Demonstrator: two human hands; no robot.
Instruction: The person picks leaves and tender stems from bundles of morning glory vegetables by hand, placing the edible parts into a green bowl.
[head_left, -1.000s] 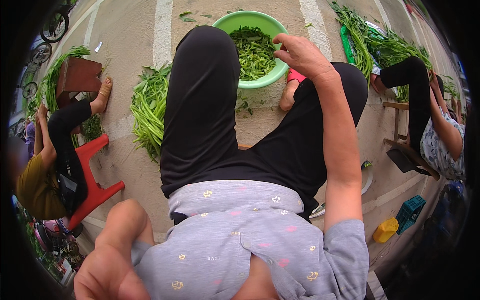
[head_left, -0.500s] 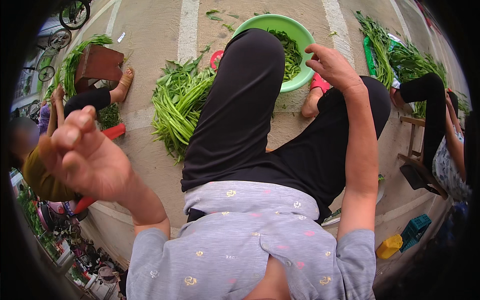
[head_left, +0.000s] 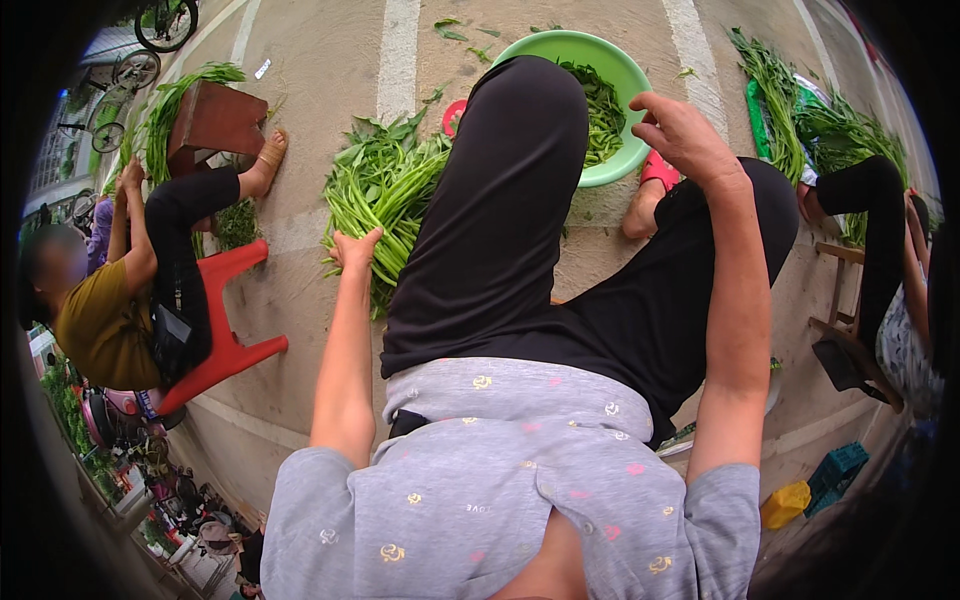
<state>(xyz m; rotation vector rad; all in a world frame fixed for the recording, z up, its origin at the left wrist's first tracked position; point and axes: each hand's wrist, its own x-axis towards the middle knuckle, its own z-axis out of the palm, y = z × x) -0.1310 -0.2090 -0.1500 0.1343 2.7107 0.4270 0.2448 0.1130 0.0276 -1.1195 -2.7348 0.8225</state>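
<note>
My left hand [head_left: 354, 250] reaches down to the near left side of a pile of long-stemmed leafy greens [head_left: 385, 190] on the ground. Its thumb stands apart, and its other fingers touch the stems, partly hidden among them. Over my right knee hovers my right hand [head_left: 690, 140], fingers loosely bent and apart, with nothing visible in them. Just beyond its fingertips is a light green basin [head_left: 630, 80] on the ground, holding picked green pieces [head_left: 600, 115]. My left knee covers part of the basin.
At left, a person [head_left: 110, 320] sits on a red plastic stool [head_left: 225, 335] beside a brown box-like stool [head_left: 215, 120] with greens. Another seated person [head_left: 905, 290] is at right, near more greens [head_left: 840, 130]. A yellow container [head_left: 785, 505] and teal crate [head_left: 835, 475] stand lower right.
My left hand has come down from raised at the left to the pile of greens. My right hand keeps nearly the same pose. The whole view has shifted slightly.
</note>
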